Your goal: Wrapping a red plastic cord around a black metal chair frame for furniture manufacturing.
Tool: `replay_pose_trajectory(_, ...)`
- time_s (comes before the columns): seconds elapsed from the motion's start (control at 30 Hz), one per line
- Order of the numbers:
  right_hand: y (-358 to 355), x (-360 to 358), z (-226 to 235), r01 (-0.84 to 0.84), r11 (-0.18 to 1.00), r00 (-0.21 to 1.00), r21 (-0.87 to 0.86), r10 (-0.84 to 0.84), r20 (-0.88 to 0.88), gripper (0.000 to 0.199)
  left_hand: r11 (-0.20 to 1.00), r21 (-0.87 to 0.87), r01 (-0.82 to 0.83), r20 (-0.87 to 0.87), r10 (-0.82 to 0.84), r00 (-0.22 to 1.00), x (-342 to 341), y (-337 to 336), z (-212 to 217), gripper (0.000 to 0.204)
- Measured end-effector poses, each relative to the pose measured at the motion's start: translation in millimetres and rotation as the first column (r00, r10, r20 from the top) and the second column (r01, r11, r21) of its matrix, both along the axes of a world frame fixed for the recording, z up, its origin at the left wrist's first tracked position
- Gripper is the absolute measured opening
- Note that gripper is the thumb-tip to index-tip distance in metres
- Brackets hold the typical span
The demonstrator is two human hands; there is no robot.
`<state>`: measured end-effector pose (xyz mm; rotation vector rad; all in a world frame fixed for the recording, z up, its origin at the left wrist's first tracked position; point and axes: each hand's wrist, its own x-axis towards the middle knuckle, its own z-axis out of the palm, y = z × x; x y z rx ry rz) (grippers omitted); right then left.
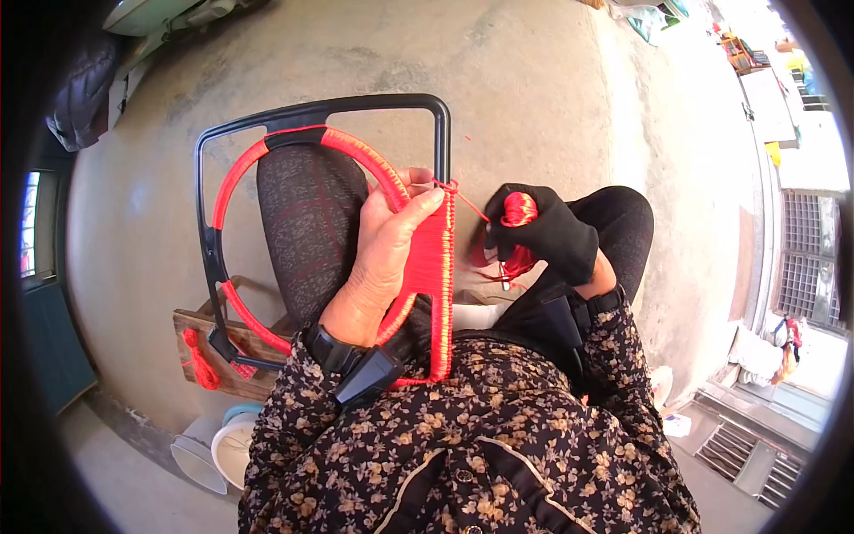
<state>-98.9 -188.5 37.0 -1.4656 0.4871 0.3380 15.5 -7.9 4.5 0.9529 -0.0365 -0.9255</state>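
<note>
Across my left thigh rests a black frame (438, 133) with rounded corners and a ring (233, 182) inside it. Glossy red cord wraps much of the ring, the frame's right side and the panel (425, 254) between them. My bare left hand (391, 227) grips this panel, its thumb pressed near the top edge of the wrapping and some fingertips showing behind. To the right, my right hand (547, 233), in a black glove, is closed around a bundle of red cord (519, 210). A strand runs from the wrapping to this hand. Loose red loops hang below it.
A small wooden stool or board (218, 347) stands at the left with a hank of red cord (203, 360) on it. Basins (233, 449) sit on the floor nearby. Household items (743, 53) line the right wall, and a floor grate (729, 445) lies lower right.
</note>
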Motion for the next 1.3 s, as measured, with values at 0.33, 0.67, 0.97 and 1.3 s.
replay_pose_trajectory(0.33, -13.6, -7.1, -15.8, 0.178, 0.972, 0.971, -0.153, -0.149, 0.188, 0.026, 0.996, -0.076, 0.050, -0.129, -0.060, 0.990, -1.5, 1.6, -2.7, 0.009)
replay_pose_trajectory(0.67, 18.6, 19.5, -37.3, 0.293, 0.473, 0.765, 0.831, -0.638, 0.093, 0.012, 0.991, -0.087, 0.106, -0.138, -0.118, 0.983, -4.9, 3.1, 0.8, 0.008)
replay_pose_trajectory(0.97, 28.5, 19.7, -48.7, 0.369, 0.586, 0.841, 0.721, -0.541, 0.010, 0.017, 0.991, -0.069, 0.116, -0.115, -0.124, 0.986, -7.4, 4.2, -5.2, 0.010)
replay_pose_trajectory(1.3, -8.6, -25.2, -4.2, 0.580, 0.722, 0.746, 0.377, -0.657, 0.111, 0.036, 0.999, 0.028, 0.025, -0.096, -0.022, 0.995, 1.1, 4.3, 4.7, 0.019)
